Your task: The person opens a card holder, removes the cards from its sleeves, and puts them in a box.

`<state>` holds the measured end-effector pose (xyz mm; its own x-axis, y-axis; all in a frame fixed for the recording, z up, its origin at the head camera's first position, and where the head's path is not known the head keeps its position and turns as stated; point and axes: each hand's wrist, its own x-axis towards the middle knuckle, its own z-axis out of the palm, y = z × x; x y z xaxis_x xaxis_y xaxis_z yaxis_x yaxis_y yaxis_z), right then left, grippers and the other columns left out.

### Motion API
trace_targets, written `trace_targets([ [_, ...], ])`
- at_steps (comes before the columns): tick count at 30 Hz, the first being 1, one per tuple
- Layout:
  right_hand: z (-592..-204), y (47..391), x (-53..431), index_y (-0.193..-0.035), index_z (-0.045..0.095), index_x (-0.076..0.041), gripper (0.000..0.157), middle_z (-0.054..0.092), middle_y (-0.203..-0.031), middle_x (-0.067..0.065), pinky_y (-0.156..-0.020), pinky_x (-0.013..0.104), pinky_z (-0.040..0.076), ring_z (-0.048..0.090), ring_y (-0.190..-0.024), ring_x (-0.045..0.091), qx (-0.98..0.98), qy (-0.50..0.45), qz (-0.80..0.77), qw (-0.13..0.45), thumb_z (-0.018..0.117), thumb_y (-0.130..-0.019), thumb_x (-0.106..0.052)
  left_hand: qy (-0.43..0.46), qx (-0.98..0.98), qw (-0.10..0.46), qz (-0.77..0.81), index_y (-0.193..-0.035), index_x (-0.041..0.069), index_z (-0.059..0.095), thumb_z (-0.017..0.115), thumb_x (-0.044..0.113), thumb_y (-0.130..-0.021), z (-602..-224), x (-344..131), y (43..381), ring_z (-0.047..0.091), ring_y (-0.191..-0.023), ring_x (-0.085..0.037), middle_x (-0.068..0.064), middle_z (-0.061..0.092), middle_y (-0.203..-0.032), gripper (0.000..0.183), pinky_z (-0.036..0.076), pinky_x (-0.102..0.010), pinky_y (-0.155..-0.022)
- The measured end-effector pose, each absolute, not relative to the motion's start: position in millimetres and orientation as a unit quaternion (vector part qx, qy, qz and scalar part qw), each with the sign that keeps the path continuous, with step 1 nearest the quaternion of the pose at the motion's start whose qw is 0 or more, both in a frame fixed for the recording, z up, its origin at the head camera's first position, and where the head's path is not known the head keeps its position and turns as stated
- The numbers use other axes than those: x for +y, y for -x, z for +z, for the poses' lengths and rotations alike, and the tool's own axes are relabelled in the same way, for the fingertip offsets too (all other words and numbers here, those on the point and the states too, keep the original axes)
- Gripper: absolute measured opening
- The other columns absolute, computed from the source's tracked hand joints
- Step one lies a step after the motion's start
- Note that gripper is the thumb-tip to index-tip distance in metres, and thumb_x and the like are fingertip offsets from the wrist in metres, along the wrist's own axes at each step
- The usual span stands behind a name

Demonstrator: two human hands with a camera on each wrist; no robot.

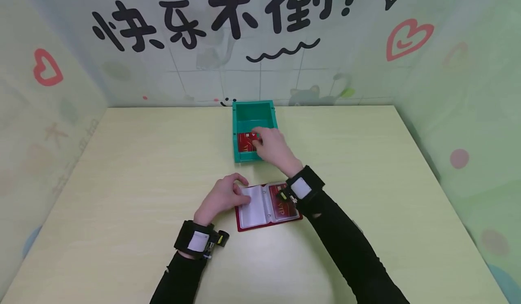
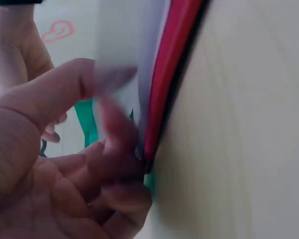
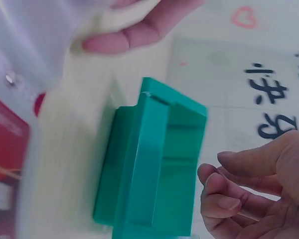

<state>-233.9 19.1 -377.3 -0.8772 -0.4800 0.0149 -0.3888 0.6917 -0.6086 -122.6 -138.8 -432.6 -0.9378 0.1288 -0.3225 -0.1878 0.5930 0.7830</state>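
A small red card album (image 1: 251, 211) lies spread on the table, with a red VIP card (image 1: 281, 211) in its right sleeve. My left hand (image 1: 223, 196) is at the album's left edge, its thumb and fingers pinching a clear sleeve page (image 2: 118, 35). Beyond the album stands a green plastic bin (image 1: 254, 111), with red VIP cards (image 1: 245, 142) at its near end. My right hand (image 1: 276, 146) reaches over the bin's right side, fingertips at the cards' right end. In the right wrist view its fingers are loosely bent, and nothing shows between thumb and fingertips.
The pale wooden table (image 1: 134, 182) runs back to a printed curtain (image 1: 195, 82) with black lettering, and more curtain hangs on both sides. Both wrists wear black bands with small cameras. The right forearm passes over the album's right corner.
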Motion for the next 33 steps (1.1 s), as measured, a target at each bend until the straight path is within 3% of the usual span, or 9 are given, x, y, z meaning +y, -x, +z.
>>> trace_targets([
  [3, -378, 216, 44, -0.133, 0.061, -0.001, 0.036, 0.073, -0.103, 0.017, -0.063, 0.027, 0.051, 0.063, -0.077, 0.026, 0.899, 0.232, -0.367, 0.066, 0.062, -0.1, -0.014, 0.009, 0.919, 0.127, 0.372, -0.123, 0.006, 0.061, 0.081, 0.015, -0.081, -424, -126, 119, 0.054, -0.077, -0.021, -0.01, 0.059, -0.085, 0.047, 0.047, -0.029, -0.065],
  [7, -390, 195, 74, -0.13, 0.064, -0.002, 0.034, 0.071, -0.103, 0.014, -0.065, 0.022, 0.049, 0.061, -0.082, 0.022, 0.882, 0.222, -0.407, 0.087, 0.063, -0.099, -0.016, -0.033, 0.949, 0.083, 0.303, -0.12, 0.005, 0.064, 0.078, 0.008, -0.083, -415, -110, 114, 0.054, -0.095, -0.025, -0.012, 0.06, -0.103, 0.04, 0.054, -0.037, -0.082],
  [10, -400, 184, 94, -0.128, 0.065, -0.001, 0.035, 0.071, -0.104, 0.014, -0.072, 0.029, 0.053, 0.061, -0.089, 0.024, 0.872, 0.24, -0.409, 0.126, 0.065, -0.097, -0.017, -0.066, 0.944, 0.085, 0.312, -0.115, 0.003, 0.066, 0.074, 0.003, -0.086, -415, -101, 109, 0.055, -0.094, -0.023, -0.012, 0.061, -0.104, 0.031, 0.056, -0.037, -0.086],
  [13, -411, 176, 110, -0.129, 0.066, -0.003, 0.042, 0.067, -0.118, 0.015, -0.086, 0.041, 0.056, 0.059, -0.107, 0.029, 0.865, 0.288, -0.374, 0.17, 0.072, -0.092, -0.021, -0.078, 0.935, 0.098, 0.333, -0.11, 0.002, 0.068, 0.073, 0.008, -0.089, -417, -96, 107, 0.055, -0.089, -0.02, -0.01, 0.062, -0.099, 0.022, 0.054, -0.034, -0.083],
  [18, -426, 170, 127, -0.139, 0.058, -0.007, 0.064, 0.051, -0.142, 0.018, -0.103, 0.056, 0.049, 0.039, -0.134, 0.039, 0.86, 0.325, -0.331, 0.213, 0.081, -0.082, -0.024, -0.074, 0.935, 0.123, 0.325, -0.108, 0.005, 0.07, 0.075, 0.016, -0.09, -419, -95, 107, 0.053, -0.092, -0.021, -0.01, 0.061, -0.102, 0.022, 0.052, -0.036, -0.086],
  [26, -446, 167, 122, -0.138, 0.061, -0.01, 0.063, 0.053, -0.133, 0.015, -0.104, 0.053, 0.034, 0.037, -0.129, 0.036, 0.87, 0.306, -0.348, 0.169, 0.083, -0.081, -0.024, -0.051, 0.942, 0.122, 0.308, -0.112, 0.007, 0.071, 0.077, 0.012, -0.087, -421, -98, 107, 0.053, -0.097, -0.021, -0.008, 0.062, -0.104, 0.026, 0.053, -0.039, -0.091],
  [30, -451, 166, 114, -0.136, 0.063, -0.011, 0.061, 0.054, -0.128, 0.014, -0.103, 0.052, 0.032, 0.038, -0.126, 0.036, 0.869, 0.301, -0.362, 0.155, 0.084, -0.08, -0.024, -0.037, 0.935, 0.122, 0.332, -0.115, 0.004, 0.069, 0.073, 0.006, -0.089, -420, -99, 109, 0.053, -0.093, -0.021, -0.007, 0.062, -0.099, 0.027, 0.052, -0.036, -0.087],
  [33, -452, 166, 110, -0.134, 0.064, -0.009, 0.058, 0.054, -0.126, 0.014, -0.103, 0.05, 0.038, 0.041, -0.125, 0.034, 0.865, 0.295, -0.376, 0.154, 0.084, -0.08, -0.021, -0.032, 0.931, 0.124, 0.342, -0.116, 0.003, 0.068, 0.072, 0.004, -0.089, -420, -99, 110, 0.053, -0.092, -0.021, -0.007, 0.062, -0.098, 0.027, 0.052, -0.035, -0.084],
])
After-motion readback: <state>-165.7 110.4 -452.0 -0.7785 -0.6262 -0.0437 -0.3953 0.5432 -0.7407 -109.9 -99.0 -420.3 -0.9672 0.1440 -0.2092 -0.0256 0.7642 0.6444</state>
